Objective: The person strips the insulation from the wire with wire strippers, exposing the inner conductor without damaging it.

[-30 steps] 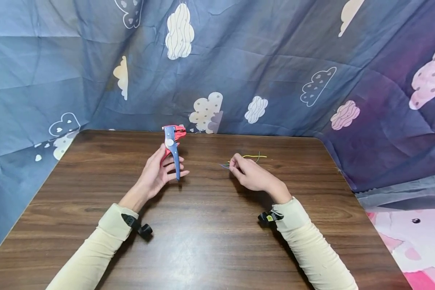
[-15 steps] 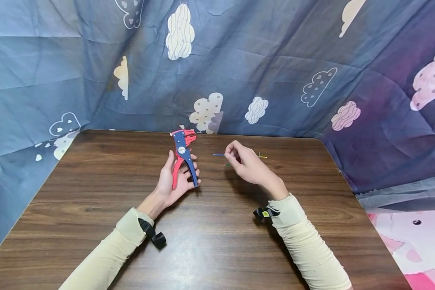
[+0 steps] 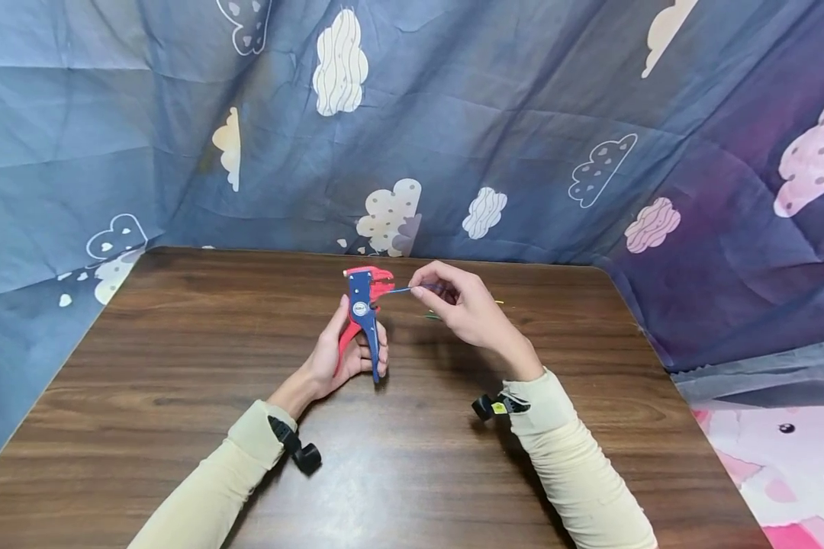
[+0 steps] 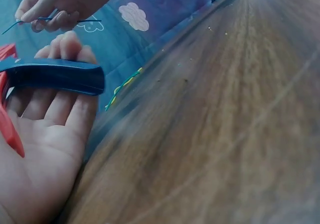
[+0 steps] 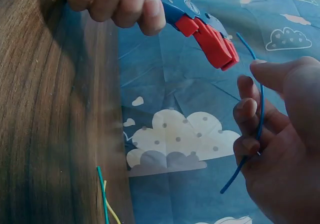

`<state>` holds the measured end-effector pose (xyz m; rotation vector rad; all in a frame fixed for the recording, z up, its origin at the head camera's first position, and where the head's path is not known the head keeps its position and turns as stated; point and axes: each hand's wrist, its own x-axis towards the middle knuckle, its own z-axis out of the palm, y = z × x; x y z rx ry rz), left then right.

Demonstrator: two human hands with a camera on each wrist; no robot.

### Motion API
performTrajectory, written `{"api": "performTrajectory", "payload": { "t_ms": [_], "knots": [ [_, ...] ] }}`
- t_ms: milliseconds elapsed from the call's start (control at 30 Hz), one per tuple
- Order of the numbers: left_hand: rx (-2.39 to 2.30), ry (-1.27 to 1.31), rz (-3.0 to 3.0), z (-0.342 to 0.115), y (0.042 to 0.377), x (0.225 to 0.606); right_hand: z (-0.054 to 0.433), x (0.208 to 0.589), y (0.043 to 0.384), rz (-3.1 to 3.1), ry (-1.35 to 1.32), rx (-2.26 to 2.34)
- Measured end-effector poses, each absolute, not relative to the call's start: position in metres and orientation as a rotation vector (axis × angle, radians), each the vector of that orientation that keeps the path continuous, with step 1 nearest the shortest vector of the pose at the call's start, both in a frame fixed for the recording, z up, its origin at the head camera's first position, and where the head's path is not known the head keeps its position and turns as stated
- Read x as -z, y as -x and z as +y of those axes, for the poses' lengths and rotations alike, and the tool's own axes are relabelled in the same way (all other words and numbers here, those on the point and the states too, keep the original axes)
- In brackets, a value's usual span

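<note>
My left hand holds a red and blue wire stripper upright above the table, its fingers curled round the blue handle. The red head of the tool faces right, toward my other hand. Between thumb and fingers, my right hand pinches a short blue wire. One end of that wire sticks out to the left, close to the red jaws in the head view. In the right wrist view the wire's tip stands a little apart from the red head. Its other end runs across my fingers and out below them.
A green wire and a yellow wire lie on the brown wooden table, partly behind my right hand in the head view. A blue cloth with cloud prints hangs along the table's far edge.
The right hand has lifted the blue wire off the table and brought it leftward. The left hand has moved right and nearer with the wire stripper, and its fingers have closed round the handle.
</note>
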<state>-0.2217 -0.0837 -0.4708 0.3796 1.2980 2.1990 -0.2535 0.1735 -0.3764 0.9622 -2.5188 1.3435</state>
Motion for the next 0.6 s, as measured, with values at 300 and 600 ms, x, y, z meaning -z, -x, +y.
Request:
{"api": "performTrajectory", "payload": {
  "t_ms": [300, 600],
  "knots": [
    [-2.146, -0.458, 1.328, -0.086, 0.2207, 0.4753, 0.1693, 0.3777, 0.2531, -2.531, -0.902, -1.333],
    [-2.14, -0.512, 1.305, -0.086, 0.2213, 0.4731, 0.1701, 0.3805, 0.2551, -2.585, -0.925, -1.448]
  ]
}}
